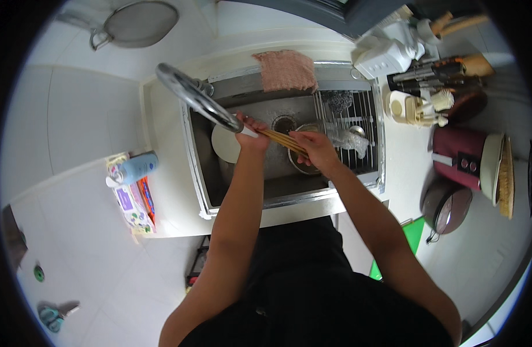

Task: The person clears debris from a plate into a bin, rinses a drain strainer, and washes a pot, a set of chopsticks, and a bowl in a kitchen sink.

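Observation:
Both hands are over a metal kitchen sink, gripping a bundle of wooden chopsticks. My left hand holds one end just under the white spout of a chrome faucet. Around the other end is my right hand, above a round bowl that it partly covers. A pale round plate or board lies in the sink at the left, partly hidden by the faucet and my left hand. Whether water is running cannot be told.
A wire rack with a scourer and clear plastic spans the sink's right side. A pink cloth hangs over the back rim. Right are a brush holder, knives and a maroon appliance; left, a blue bottle.

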A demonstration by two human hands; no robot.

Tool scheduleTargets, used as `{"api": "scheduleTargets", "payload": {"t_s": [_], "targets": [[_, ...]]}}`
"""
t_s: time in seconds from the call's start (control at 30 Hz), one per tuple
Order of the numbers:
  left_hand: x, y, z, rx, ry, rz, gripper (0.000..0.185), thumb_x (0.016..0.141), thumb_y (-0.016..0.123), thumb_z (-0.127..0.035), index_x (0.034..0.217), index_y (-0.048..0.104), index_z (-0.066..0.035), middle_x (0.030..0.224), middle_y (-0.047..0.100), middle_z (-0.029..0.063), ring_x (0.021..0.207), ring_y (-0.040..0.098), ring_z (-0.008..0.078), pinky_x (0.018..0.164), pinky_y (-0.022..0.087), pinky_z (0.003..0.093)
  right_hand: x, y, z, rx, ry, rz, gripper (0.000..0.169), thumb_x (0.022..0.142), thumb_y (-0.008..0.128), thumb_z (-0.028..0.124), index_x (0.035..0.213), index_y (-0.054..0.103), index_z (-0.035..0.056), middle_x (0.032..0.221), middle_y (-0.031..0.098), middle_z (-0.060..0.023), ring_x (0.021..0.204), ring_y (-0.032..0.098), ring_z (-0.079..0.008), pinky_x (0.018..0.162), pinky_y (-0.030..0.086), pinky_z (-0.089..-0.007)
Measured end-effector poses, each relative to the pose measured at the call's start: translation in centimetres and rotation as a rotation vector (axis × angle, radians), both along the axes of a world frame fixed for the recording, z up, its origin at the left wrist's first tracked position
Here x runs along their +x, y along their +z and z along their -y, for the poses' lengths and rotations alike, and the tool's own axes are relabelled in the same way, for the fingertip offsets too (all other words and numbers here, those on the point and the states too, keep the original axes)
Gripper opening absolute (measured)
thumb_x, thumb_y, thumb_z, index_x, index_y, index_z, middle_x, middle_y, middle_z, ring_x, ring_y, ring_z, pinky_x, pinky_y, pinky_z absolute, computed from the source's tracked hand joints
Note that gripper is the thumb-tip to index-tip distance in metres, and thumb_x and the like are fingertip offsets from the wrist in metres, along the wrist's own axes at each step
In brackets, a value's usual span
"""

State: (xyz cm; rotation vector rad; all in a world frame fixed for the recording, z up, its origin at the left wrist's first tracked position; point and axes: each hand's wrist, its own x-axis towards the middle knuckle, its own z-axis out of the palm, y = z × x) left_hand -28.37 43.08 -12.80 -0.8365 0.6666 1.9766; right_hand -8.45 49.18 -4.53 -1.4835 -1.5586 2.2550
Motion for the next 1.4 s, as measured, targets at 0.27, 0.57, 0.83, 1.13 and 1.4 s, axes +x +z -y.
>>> {"api": "scheduleTargets", "payload": {"t_s": [0.27, 0.57, 0.83, 1.13, 1.4], "targets": [[2.4, 1.1, -3.5, -0.212, -0.248, 0.062, 0.036, 0.104, 0.051, -0.040, 0.078, 0.040, -0.016, 0.062, 0.035, -0.0048, 0.050, 0.034, 0.0112, 0.046, 0.033, 0.0267, -0.8, 1.8, 1.6, 0.754, 0.381, 0.256, 0.044, 0.102, 0.058, 0.037, 0.137, 0.063, 0.0107, 0.091, 0.072, -0.0160, 0.083, 0.071, -0.0282, 0.077, 0.055, -0.0378], [3.3, 1.1, -3.4, -0.141, -0.185, 0.094, 0.024, 0.102, 0.046, -0.026, 0.081, 0.041, -0.016, 0.067, 0.040, -0.0018, 0.050, 0.032, 0.0120, 0.045, 0.031, 0.0265, -1.0, 2.5, 0.9, 0.751, 0.379, 0.319, 0.038, 0.101, 0.058, 0.036, 0.132, 0.067, 0.0163, 0.096, 0.073, -0.0165, 0.085, 0.071, -0.0347, 0.077, 0.054, -0.0429], [3.4, 3.4, -1.3, 0.009, -0.025, -0.129, 0.022, 0.105, 0.051, -0.023, 0.122, 0.051, -0.008, 0.109, 0.058, 0.0072, 0.086, 0.063, 0.0215, 0.078, 0.058, 0.0367, -0.4, 2.1, 1.8, -0.052, -0.069, 0.166, 0.037, 0.103, 0.059, 0.033, 0.127, 0.068, 0.0058, 0.074, 0.064, -0.0015, 0.055, 0.051, -0.0053, 0.045, 0.035, -0.0233], [2.9, 1.5, 0.3, -0.105, -0.113, -0.142, 0.024, 0.108, 0.051, -0.027, 0.119, 0.054, -0.005, 0.100, 0.064, 0.0122, 0.086, 0.067, 0.0239, 0.079, 0.061, 0.0361, -0.1, 1.7, 2.6, 0.263, 0.139, 0.228, 0.031, 0.103, 0.057, 0.027, 0.121, 0.070, 0.0058, 0.077, 0.066, -0.0004, 0.055, 0.051, -0.0066, 0.047, 0.038, -0.0251], [4.0, 2.2, 0.8, -0.165, -0.142, -0.268, 0.021, 0.109, 0.049, -0.028, 0.108, 0.053, -0.008, 0.093, 0.063, 0.0081, 0.076, 0.063, 0.0188, 0.068, 0.056, 0.0333, 1.1, 2.7, 2.2, -0.199, 0.049, 0.218, 0.024, 0.104, 0.054, 0.029, 0.114, 0.066, 0.0107, 0.077, 0.058, -0.0002, 0.050, 0.043, -0.0068, 0.042, 0.033, -0.0259]]}}
